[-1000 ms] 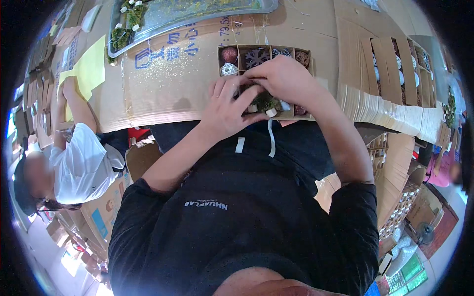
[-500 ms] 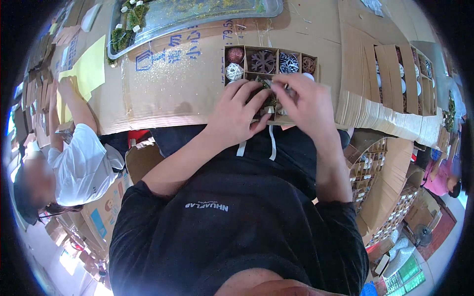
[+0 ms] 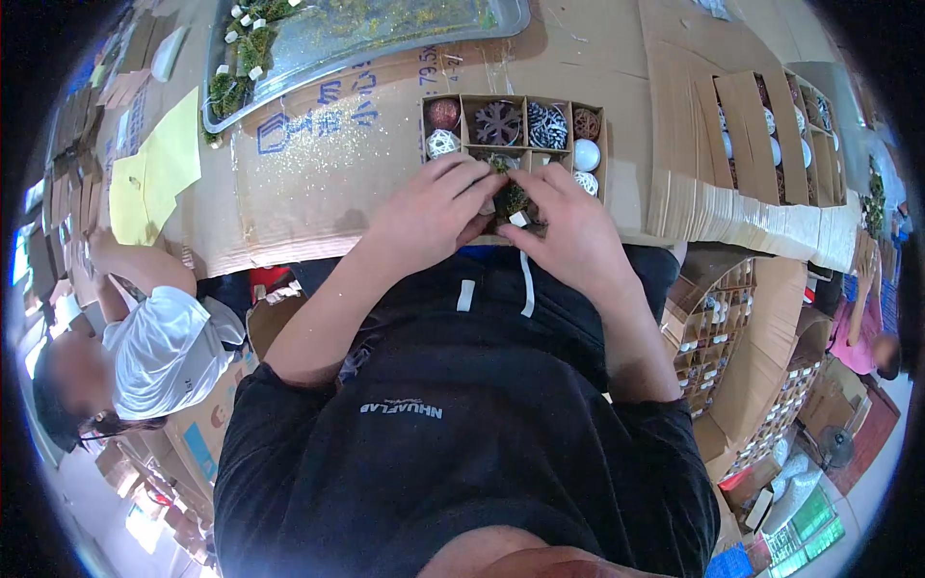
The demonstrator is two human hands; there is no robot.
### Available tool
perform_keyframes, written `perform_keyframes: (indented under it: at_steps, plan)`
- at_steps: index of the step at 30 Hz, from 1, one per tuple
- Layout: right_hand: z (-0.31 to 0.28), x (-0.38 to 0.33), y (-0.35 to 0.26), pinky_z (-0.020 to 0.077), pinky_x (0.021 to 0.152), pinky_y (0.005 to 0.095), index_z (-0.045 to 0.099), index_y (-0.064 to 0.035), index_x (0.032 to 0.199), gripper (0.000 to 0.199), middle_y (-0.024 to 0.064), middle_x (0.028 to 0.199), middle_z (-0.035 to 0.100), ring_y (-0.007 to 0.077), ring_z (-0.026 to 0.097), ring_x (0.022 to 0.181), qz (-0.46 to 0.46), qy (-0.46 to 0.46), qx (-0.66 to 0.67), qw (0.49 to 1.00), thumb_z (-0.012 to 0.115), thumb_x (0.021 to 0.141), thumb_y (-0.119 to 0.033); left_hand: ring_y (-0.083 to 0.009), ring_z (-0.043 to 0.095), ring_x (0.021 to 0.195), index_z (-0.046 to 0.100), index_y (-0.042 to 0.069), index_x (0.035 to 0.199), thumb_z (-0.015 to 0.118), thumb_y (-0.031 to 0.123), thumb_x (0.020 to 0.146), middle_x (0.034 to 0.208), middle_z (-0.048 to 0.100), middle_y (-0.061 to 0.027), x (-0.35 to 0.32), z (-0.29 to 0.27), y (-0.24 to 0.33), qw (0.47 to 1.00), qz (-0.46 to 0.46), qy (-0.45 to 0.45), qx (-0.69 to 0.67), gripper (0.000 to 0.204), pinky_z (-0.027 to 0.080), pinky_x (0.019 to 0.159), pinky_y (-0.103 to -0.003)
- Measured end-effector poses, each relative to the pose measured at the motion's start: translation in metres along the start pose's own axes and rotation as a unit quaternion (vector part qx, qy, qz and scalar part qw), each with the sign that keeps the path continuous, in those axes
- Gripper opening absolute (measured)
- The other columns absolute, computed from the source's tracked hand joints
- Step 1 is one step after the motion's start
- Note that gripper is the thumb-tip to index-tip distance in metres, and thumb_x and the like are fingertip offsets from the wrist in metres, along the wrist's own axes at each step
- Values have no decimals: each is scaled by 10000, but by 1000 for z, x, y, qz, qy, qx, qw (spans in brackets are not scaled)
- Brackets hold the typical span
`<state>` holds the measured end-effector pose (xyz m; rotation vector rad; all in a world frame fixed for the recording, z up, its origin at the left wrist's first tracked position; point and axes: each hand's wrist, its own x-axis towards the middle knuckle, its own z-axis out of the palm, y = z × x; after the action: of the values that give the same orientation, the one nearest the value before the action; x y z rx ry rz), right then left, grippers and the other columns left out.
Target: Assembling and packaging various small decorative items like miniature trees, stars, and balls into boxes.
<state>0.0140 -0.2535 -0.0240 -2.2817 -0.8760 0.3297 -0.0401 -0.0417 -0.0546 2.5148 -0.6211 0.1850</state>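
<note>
A shallow cardboard box [image 3: 605, 144] with dividers lies at the table's front edge, before my body. In its far row are a brown glitter ball [image 3: 444, 114], a brown snowflake [image 3: 498, 123], a striped pinecone-like ornament [image 3: 547, 126] and a brown wicker ball [image 3: 585, 123]. My left hand [image 3: 434, 214] and my right hand [image 3: 570, 220] reach into the near middle compartments, fingers closed round a green moss ornament [image 3: 515, 199] with a white block. Fingers partly hide it. White balls [image 3: 586, 155] sit right of my right hand; a white woven ball [image 3: 442, 144] lies beside my left.
A clear plastic tray [image 3: 385, 53] with moss ornaments [image 3: 252, 48] stands far left, near yellow paper [image 3: 159, 173]. Filled boxes [image 3: 771, 135] are at right. Below the right edge stands a carton [image 3: 747, 337] of divided boxes. A co-worker [image 3: 159, 352] is at left.
My right hand has come lower, its thumb now by the white block, uncovering white balls at the box's right. My left hand has shifted slightly left. The co-worker's hand has left the yellow paper.
</note>
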Motion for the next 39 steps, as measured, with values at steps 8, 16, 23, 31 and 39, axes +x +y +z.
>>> perform_keyframes:
  at_steps: [8, 16, 23, 31, 39]
  plan:
    - [-7, 2, -10, 555, 696, 363, 627, -6, 1175, 383, 126, 1008, 600, 216, 649, 820, 85, 76, 198, 974, 767, 829, -89, -298, 637, 1051, 672, 26, 1191, 792, 76, 737, 1126, 675, -101, 13, -8, 10, 990, 57, 131, -1, 472, 540, 915, -378]
    - [13, 2, -8, 537, 830, 397, 609, -3, 1178, 473, 157, 1082, 580, 301, 634, 965, 100, 87, 184, 974, 808, 774, -148, -307, 627, 1037, 653, 46, 1162, 774, 59, 748, 1101, 661, -100, 13, 4, 3, 987, 47, 137, -76, 431, 530, 915, -406]
    - [33, 3, -10, 508, 866, 448, 571, -9, 1165, 445, 194, 1094, 578, 387, 602, 1003, 111, 136, 88, 981, 756, 779, -130, -295, 632, 1027, 652, 76, 1060, 807, 36, 701, 1079, 627, -108, -7, 16, 4, 971, 63, 216, -83, 393, 544, 856, -401]
    - [30, 3, 6, 527, 672, 262, 589, 21, 1107, 237, 74, 964, 632, 101, 624, 771, 188, 109, 337, 916, 666, 908, -82, -319, 570, 1219, 610, 39, 1228, 747, 206, 793, 1236, 620, -117, -21, 27, 19, 997, 53, 51, 7, 486, 466, 1042, -445]
    - [-9, 13, 14, 491, 676, 215, 592, 9, 1144, 226, 33, 942, 626, 62, 570, 791, 139, 39, 452, 880, 627, 922, -17, -286, 578, 1209, 614, 35, 1249, 707, 198, 841, 1255, 627, -108, -18, 26, 23, 999, 10, 12, 42, 450, 469, 1032, -426]
